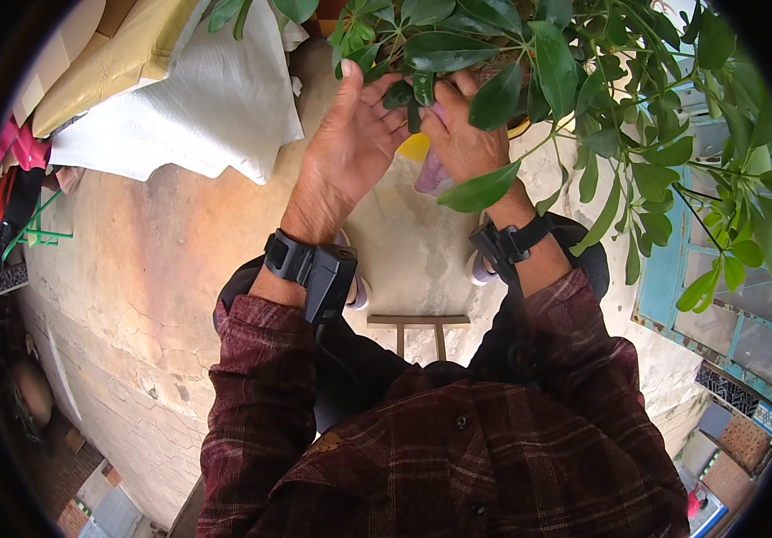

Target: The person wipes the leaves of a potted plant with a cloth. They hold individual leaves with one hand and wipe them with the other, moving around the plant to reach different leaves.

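A potted schefflera with glossy dark green leaves (449, 52) spreads across the top of the view. My left hand (355, 134) is palm up with the thumb raised, its fingers reaching beneath small hanging leaves (398, 95). Some of its fingertips are hidden by the foliage. Close beside it, my right hand (470, 134) is closed around a purple cloth (433, 169) among the leaves. The cloth hangs below the fingers, and one leaf lies near my thumb. Part of a yellow pot (414, 146) shows behind both hands.
A white woven sheet (211, 114) drapes from a yellowish wrapped package (110, 70) at upper left. To the right stands a turquoise framed glass panel (661, 269), partly behind branches. A wooden stool-like piece (419, 321) is between my legs. Green metal legs (37, 228) show at far left.
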`<state>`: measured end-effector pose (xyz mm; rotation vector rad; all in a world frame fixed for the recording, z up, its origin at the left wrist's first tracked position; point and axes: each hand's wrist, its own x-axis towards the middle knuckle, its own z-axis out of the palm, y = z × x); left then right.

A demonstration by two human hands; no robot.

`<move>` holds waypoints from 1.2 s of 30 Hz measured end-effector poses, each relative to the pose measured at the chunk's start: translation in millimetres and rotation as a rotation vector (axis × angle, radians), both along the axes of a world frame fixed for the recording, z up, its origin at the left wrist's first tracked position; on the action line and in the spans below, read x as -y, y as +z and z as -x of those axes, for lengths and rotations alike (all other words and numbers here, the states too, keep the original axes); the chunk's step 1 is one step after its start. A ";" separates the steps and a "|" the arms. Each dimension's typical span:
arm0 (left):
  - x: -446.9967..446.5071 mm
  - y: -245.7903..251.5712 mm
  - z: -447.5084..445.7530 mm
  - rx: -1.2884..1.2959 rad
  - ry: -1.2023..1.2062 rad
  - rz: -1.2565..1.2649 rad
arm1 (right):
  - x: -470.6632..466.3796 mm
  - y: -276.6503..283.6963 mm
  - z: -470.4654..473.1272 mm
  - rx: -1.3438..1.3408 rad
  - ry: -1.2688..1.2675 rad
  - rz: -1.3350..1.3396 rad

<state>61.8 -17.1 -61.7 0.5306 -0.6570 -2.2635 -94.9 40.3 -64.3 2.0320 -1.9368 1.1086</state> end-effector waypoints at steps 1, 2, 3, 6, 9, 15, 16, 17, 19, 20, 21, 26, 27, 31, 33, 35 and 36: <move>-0.1 -0.5 -0.2 0.014 0.011 0.015 | -1.7 0.1 -1.6 -0.022 0.083 -0.037; -0.4 -1.0 -0.2 0.026 0.019 0.025 | -3.8 0.1 -4.4 -0.015 0.120 -0.117; -0.8 -1.5 -0.3 0.039 0.030 0.015 | -4.7 1.7 -4.2 -0.018 0.191 -0.247; -1.8 -2.0 -1.1 -0.001 0.026 0.000 | -6.7 9.5 -1.5 0.001 0.102 -0.100; -2.9 -2.4 -0.9 -0.023 0.013 0.008 | -10.7 11.8 -6.6 0.025 0.078 -0.174; -2.6 -4.5 1.0 0.004 0.056 -0.044 | -3.8 6.2 3.0 0.005 0.043 -0.167; -2.4 -5.1 1.2 -0.033 0.042 -0.004 | -4.5 5.9 6.5 0.040 0.014 -0.089; -2.2 -5.9 1.4 -0.047 0.064 -0.007 | -5.6 4.7 6.4 -0.022 0.081 -0.073; -1.3 -6.8 1.1 -0.060 0.068 -0.001 | -9.4 5.2 7.4 -0.037 0.064 -0.065; -1.0 -7.0 0.6 -0.059 0.047 0.006 | -12.2 6.0 5.6 -0.060 0.120 -0.130; -0.8 -7.0 0.3 -0.041 0.033 -0.002 | -16.1 6.2 0.4 -0.051 0.130 -0.202; -3.9 -6.6 -0.1 -0.073 0.057 0.007 | -18.2 17.5 -3.1 -0.044 0.055 -0.248; -4.1 -7.1 -0.5 -0.113 0.044 0.037 | -17.8 19.7 -1.7 -0.016 -0.036 -0.162; 3.1 -10.3 -5.9 -0.111 0.050 -0.015 | -28.7 19.2 -9.3 -0.005 0.191 -0.414; 7.5 -13.3 -10.0 -0.110 0.045 -0.072 | -35.5 17.7 -6.6 0.080 0.204 -0.288; 4.0 -19.2 -8.5 -0.064 0.101 -0.114 | -34.0 20.4 12.9 0.094 0.088 -0.244; 2.0 -22.0 -5.9 -0.024 0.147 -0.150 | -34.9 20.9 21.3 0.244 0.041 -0.298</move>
